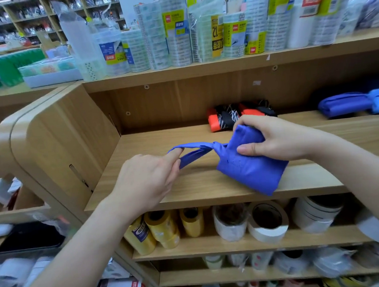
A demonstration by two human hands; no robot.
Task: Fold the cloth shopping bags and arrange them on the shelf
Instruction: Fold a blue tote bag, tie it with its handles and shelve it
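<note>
Right hand [272, 138] around knotted blue bag [251, 170]

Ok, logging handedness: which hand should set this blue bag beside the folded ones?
Probably right hand: it grips the blue bag, nearest the orange-black bags; left hand only hooks the handle.

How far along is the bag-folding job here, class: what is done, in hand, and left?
Done: orange-and-black bags and blue bundles lie folded on the shelf. In hand: the right hand grips the folded blue bag and the left hand pulls its handle taut. Left: placing it beside the others.
</note>
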